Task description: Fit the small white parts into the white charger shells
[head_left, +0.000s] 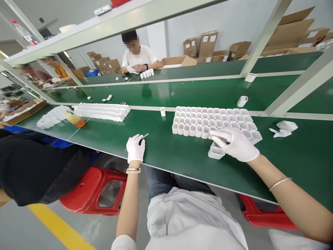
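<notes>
My left hand [135, 148], in a white glove, rests near the table's front edge, its fingers closed on a slim grey metal tool [144, 135] whose tip points right. To the right, my gloved right hand [238, 143] reaches over the front row of a block of white cups [199, 122] standing in tight rows, mouths up. Its thumb and forefinger come together at a cup's rim there; the hand hides part of that row. Just below those fingers, a separate white cup [216, 152] stands in front of the block, partly covered.
A lone white cup [162, 111] stands left of the block. Crumpled white gloves [282, 133] lie at right. Further left are more white cup rows [101, 111] and an orange-filled bottle [75, 119]. Shelf posts [301, 80] rise behind. A co-worker [137, 57] sits opposite.
</notes>
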Tool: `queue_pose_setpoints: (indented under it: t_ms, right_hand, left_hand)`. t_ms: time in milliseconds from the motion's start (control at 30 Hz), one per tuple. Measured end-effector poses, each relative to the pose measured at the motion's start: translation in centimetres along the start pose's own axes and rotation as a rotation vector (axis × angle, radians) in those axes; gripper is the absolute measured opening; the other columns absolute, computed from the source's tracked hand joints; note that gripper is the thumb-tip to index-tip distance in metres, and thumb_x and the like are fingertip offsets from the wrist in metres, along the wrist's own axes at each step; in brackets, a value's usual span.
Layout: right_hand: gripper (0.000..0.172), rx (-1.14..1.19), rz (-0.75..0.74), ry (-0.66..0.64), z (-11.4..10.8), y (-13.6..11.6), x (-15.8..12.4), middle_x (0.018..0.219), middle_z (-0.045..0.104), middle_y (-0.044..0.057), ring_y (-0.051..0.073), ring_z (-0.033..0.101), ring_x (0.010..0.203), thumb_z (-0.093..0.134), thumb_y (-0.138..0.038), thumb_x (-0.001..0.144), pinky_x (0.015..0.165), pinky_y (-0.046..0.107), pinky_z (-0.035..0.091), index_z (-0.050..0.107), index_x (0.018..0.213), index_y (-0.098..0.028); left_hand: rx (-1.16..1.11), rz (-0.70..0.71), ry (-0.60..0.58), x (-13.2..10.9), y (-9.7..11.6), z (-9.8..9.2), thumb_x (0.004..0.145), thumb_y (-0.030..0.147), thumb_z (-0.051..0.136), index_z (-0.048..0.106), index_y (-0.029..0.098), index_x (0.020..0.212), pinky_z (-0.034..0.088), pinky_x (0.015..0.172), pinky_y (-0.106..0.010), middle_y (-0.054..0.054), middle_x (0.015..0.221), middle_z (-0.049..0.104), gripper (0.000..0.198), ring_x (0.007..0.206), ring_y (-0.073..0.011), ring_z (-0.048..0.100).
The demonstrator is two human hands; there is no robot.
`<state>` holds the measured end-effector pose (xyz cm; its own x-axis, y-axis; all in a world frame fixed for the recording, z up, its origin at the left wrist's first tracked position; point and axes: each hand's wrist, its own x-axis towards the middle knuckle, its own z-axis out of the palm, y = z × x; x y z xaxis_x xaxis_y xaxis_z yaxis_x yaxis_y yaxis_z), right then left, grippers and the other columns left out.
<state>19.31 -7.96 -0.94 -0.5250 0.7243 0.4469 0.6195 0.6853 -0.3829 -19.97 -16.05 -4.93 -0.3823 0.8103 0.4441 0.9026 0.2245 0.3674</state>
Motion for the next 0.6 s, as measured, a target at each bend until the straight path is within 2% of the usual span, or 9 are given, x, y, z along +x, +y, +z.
queue_pose_setpoints:
  t_ms: [167, 333, 500, 600]
  right_hand:
    - [0.032, -0.033, -0.006, -0.028, 0.2, 0.1, -0.1, 0.078, 0.069, 0.006, 0.021, 0.062, 0.069, 0.047, -0.033, 0.094, 0.063, 0.035, 0.051, 0.076, 0.094, -0.021]
    - [0.031, -0.037, -0.005, -0.016, -0.3, -0.5, -0.1, 0.08, 0.07, 0.007, 0.022, 0.062, 0.071, 0.045, -0.03, 0.095, 0.065, 0.036, 0.049, 0.075, 0.09, -0.021]
    - [0.026, -0.057, -0.016, -0.031, -1.1, -0.8, 0.1, 0.078, 0.07, 0.008, 0.022, 0.064, 0.071, 0.05, -0.027, 0.095, 0.066, 0.037, 0.049, 0.071, 0.08, -0.022]
    - [0.021, -0.079, -0.088, -0.065, -1.8, -1.4, -0.2, 0.077, 0.071, 0.009, 0.026, 0.067, 0.074, 0.053, -0.021, 0.093, 0.068, 0.039, 0.051, 0.07, 0.08, -0.025]
  left_hand:
    - [0.03, -0.119, 0.083, -0.2, -0.2, -0.3, 0.084, 0.018, 0.053, 0.076, 0.015, 0.102, 0.047, 0.101, -0.049, -0.016, 0.115, 0.072, 0.029, 0.112, -0.0333, 0.063]
    - [0.068, -0.093, 0.019, -0.5, 0.2, -0.5, 0.085, 0.016, 0.052, 0.078, 0.016, 0.093, 0.051, 0.091, -0.042, -0.013, 0.094, 0.076, 0.028, 0.098, -0.0301, 0.067]
    - [0.1, -0.093, -0.041, -0.3, 0.8, -0.6, 0.089, 0.015, 0.049, 0.078, 0.016, 0.096, 0.051, 0.087, -0.039, -0.012, 0.093, 0.076, 0.029, 0.096, -0.0294, 0.067]
    - [0.095, -0.125, -0.074, -0.5, 1.5, -0.4, 0.09, 0.014, 0.05, 0.078, 0.016, 0.096, 0.049, 0.086, -0.039, -0.012, 0.096, 0.075, 0.028, 0.096, -0.0288, 0.065]
